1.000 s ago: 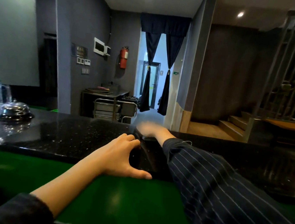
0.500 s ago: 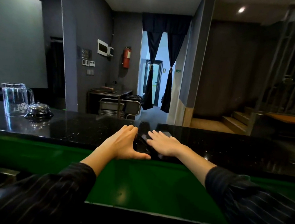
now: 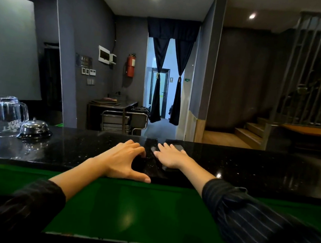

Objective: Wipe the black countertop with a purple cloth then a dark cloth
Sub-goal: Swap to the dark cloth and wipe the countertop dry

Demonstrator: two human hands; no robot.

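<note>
The black speckled countertop (image 3: 250, 167) runs across the view. My right hand (image 3: 169, 155) lies flat, fingers spread, pressing a dark cloth (image 3: 179, 148) onto the counter near its middle. The cloth is hard to tell from the stone; only a greyish corner shows past my fingers. My left hand (image 3: 123, 160) rests just to the left. Its fingers are apart, its thumb lies along the counter's front edge, and it holds nothing. No purple cloth is in view.
An upturned glass mug (image 3: 4, 115) and a metal service bell (image 3: 33, 129) stand on the counter at the far left. A green panel (image 3: 125, 207) lies below the counter's front edge. Behind the counter are a steel trolley (image 3: 123, 121), a curtained doorway and stairs.
My right hand has drawn back with the cloth from the counter's far edge toward me. The left hand has stayed at the front edge.
</note>
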